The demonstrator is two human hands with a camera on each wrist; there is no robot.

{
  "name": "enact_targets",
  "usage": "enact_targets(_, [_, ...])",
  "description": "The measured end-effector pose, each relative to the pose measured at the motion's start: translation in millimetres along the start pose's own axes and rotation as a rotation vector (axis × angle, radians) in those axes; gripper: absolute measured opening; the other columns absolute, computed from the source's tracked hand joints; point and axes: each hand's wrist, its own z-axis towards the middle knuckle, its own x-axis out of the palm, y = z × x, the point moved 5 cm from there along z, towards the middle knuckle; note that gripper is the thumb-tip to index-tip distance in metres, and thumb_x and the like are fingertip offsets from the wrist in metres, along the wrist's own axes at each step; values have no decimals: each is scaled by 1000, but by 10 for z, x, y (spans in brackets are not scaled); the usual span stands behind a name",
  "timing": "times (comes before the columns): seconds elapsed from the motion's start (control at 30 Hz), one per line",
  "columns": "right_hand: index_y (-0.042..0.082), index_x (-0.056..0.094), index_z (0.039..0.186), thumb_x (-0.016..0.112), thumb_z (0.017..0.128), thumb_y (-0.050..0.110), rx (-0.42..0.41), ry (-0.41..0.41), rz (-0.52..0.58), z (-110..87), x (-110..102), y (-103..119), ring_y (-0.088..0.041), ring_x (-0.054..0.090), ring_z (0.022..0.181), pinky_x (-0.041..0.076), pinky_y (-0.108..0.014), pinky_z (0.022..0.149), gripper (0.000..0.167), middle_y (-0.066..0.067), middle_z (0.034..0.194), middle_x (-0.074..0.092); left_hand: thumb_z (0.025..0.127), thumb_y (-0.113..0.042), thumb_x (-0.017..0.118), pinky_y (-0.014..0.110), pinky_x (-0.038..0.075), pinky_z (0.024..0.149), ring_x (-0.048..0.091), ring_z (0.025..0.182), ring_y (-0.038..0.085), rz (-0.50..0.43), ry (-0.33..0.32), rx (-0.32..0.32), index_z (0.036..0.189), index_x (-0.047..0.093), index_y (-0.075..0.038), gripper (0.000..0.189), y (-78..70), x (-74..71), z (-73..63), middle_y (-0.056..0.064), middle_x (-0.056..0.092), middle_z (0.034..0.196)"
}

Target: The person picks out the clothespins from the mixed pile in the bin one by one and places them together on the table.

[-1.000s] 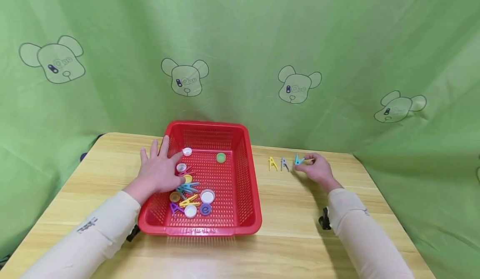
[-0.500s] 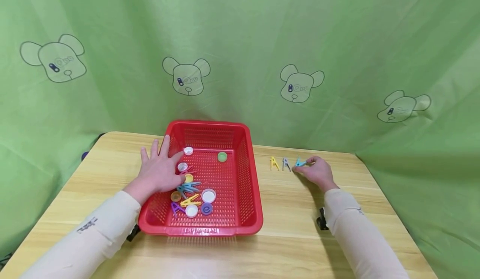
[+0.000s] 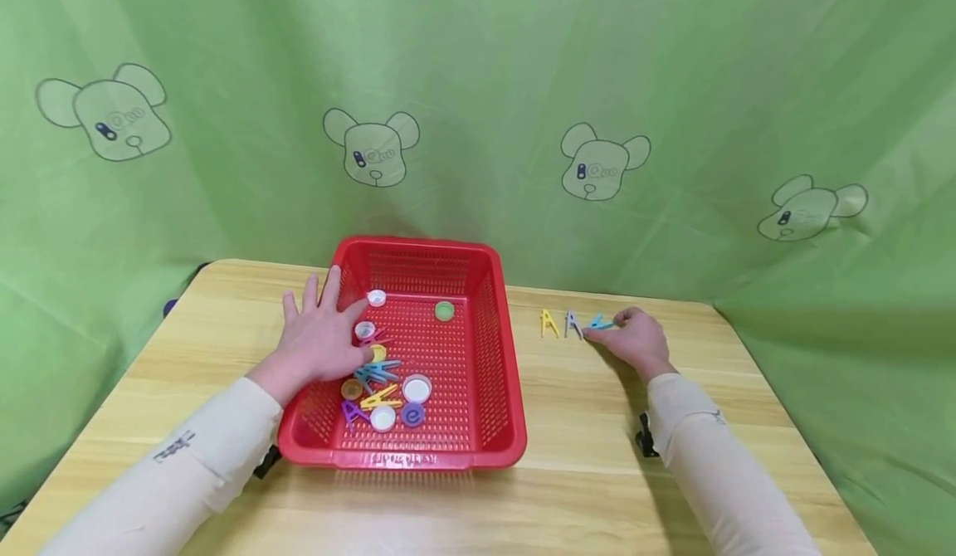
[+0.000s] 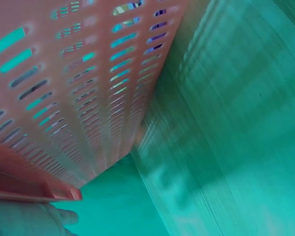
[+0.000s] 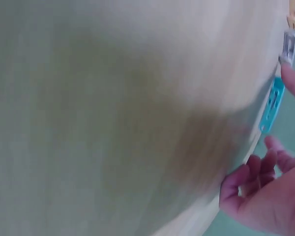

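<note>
Across the left rim of a red basket (image 3: 407, 460) lies my left hand (image 3: 317, 342), fingers spread and straight, thumb over the inside. Near the thumb are a yellow cap (image 3: 378, 353) and blue clothespins (image 3: 381, 371). In the left wrist view the basket's slotted wall (image 4: 103, 93) fills much of the picture. My right hand (image 3: 633, 342) pinches a blue clothespin (image 5: 272, 105) between thumb and index finger, low over the table. Its thumb tip comes right up to a grey clothespin (image 3: 573, 324). A yellow clothespin (image 3: 548, 324) stands left of the grey one, in a row.
Inside the basket lie white caps (image 3: 383, 419), a green cap (image 3: 444, 311), a purple cap (image 3: 412, 414), a purple clothespin (image 3: 354, 414) and yellow clothespins (image 3: 381, 397). A green curtain (image 3: 478, 108) hangs behind the wooden table (image 3: 582, 490).
The blue clothespin has turned and sits lower at the right end of the row, my right thumb now nearer the grey one. My left hand keeps its place on the basket.
</note>
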Motion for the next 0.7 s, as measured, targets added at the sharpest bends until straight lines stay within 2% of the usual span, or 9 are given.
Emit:
enact_targets(0.1, [0,52,132,81,75,58,-79,51,40,36,-25,-14,-44,49,118,40,-58,99,86,-29,133,52,81,-43,74,76,-6,105,-4,143,55,-1,-2,4,149,49,-9,80,-23,-6,8,29,-1,162])
enact_targets(0.2, [4,50,137,82,78,52,-162,105,35,84,-34,-41,-46,43,126,35,-61,103,82,-31,140,46,80,-43,74,76,-6,105,-4,143,55,3,0,7,149,49,-9,80,-44,-2,4,29,-1,162])
enact_targets(0.37, [7,51,139,80,83,42,-273,152,-28,141,-36,-30,-42,53,109,42,-58,93,72,-31,135,51,79,-43,75,77,-5,104,-3,143,56,3,-1,10,148,50,-9,81,-47,7,-11,29,1,162])
enact_targets(0.47, [7,53,137,78,86,39,-301,164,-53,144,-46,-28,-39,55,102,44,-56,89,65,-30,131,54,78,-42,76,77,-4,104,-2,143,56,5,-2,9,149,50,-10,82,-52,12,-8,29,1,162])
enact_targets(0.7, [5,57,130,77,88,32,-279,148,-28,130,-73,-47,-39,56,101,44,-56,87,54,-29,125,57,80,-43,75,77,-5,104,-2,143,56,16,-9,9,148,50,-9,80,-43,-4,-1,29,1,162])
